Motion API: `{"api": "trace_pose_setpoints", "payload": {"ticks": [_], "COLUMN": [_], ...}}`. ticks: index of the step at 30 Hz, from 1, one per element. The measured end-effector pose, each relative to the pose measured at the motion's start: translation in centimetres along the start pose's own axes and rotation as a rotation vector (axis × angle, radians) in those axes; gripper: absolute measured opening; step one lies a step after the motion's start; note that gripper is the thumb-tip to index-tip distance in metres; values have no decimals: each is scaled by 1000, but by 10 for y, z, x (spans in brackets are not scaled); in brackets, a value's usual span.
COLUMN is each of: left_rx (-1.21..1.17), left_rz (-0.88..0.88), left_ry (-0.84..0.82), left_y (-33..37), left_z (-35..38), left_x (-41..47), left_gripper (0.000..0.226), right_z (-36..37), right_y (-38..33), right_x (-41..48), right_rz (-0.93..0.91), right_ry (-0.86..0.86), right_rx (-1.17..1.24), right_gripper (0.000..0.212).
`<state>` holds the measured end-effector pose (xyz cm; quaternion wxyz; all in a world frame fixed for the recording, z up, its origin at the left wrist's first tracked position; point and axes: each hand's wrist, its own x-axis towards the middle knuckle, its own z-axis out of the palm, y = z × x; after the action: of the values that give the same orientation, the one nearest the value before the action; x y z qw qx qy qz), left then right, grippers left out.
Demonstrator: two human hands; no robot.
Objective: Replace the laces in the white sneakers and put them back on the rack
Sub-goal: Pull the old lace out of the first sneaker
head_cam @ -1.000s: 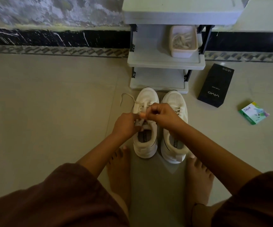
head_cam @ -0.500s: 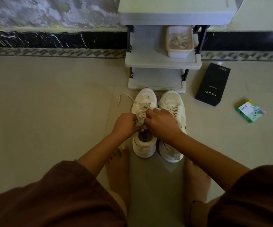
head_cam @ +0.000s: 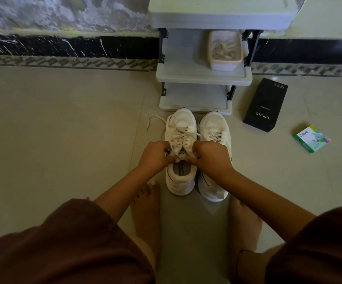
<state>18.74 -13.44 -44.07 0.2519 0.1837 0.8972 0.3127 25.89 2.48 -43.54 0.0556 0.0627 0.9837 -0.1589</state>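
Head view, lace (head_cam: 183, 136) pinched in fingers (head_cam: 164, 149), over sneaker (head_cam: 181, 119)

Sneakers (head_cam: 183, 119), rack (head_cam: 203, 77), black box (head_cam: 265, 105) on floor (head_cam: 63, 130)

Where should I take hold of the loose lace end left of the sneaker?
Pinch the lace end just behind its tip, coming from above and the left. It loops out onto bare floor there, apart from the sneaker, so nothing crowds it.
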Motion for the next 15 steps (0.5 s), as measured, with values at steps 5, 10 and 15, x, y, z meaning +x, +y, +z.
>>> {"api": "trace_pose_setpoints", "payload": {"ticks": [5, 10, 15], "left_rx": [-9, 21, 27], "left_rz": [4, -5, -9], "left_ry": [5, 11, 10], "left_y": [1, 1, 0], "left_z": [0, 1, 1], "left_x": [-1, -1, -2], "left_gripper": [44, 44, 44], "right_z": [1, 3, 2], "right_y": [-10, -15, -12], "right_x": [-5, -6, -4], "right_rz": [-20, -87, -139], "right_ry": [4, -35, 108], "right_rx": [-150, -350, -269], "right_gripper": [27, 14, 17]}}
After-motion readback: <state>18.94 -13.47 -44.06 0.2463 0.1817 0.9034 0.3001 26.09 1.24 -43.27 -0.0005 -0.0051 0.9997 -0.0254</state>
